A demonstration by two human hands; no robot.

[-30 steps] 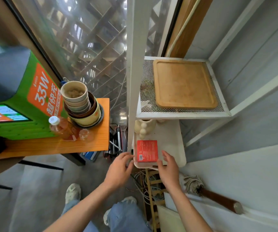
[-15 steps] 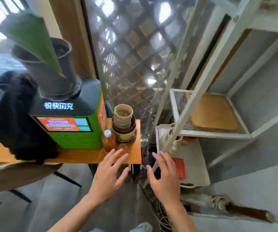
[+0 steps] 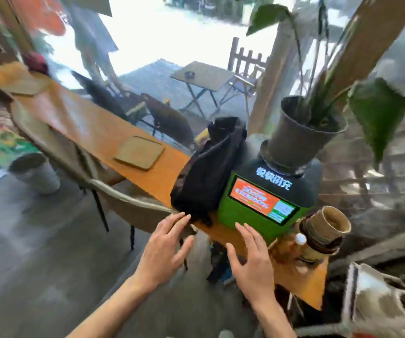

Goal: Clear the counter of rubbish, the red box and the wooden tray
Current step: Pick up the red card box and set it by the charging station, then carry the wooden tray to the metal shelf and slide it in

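1. Left hand (image 3: 166,242) and right hand (image 3: 250,254): fingers spread wide, both empty, hovering in front of the near edge of the orange counter (image 3: 94,132).
2. Red box: not in view, so its place can't be told. A wooden tray (image 3: 139,152) lies flat on the counter, well beyond the left fingertips, past the black bag (image 3: 204,172).
3. Progress, judged: the tray on the counter is not yet cleared. Possible rubbish left: stacked paper cups (image 3: 328,228) and a small capped bottle (image 3: 300,239), just right of the right fingers. Probably mid-task, between items.
4. Not task items: green charging kiosk (image 3: 257,211) just beyond the right fingertips, potted plant (image 3: 304,132) on top of it, bag leaning against its left side and touching the left fingertips, or nearly.
5. Surface: long narrow wood-top counter, mostly bare further away; a second flat board sits at its far end, blurred.
6. Room: grey floor, a chair (image 3: 79,152) tucked under the counter left of the hands, window glass behind, patio table outside. Frame is motion-blurred.
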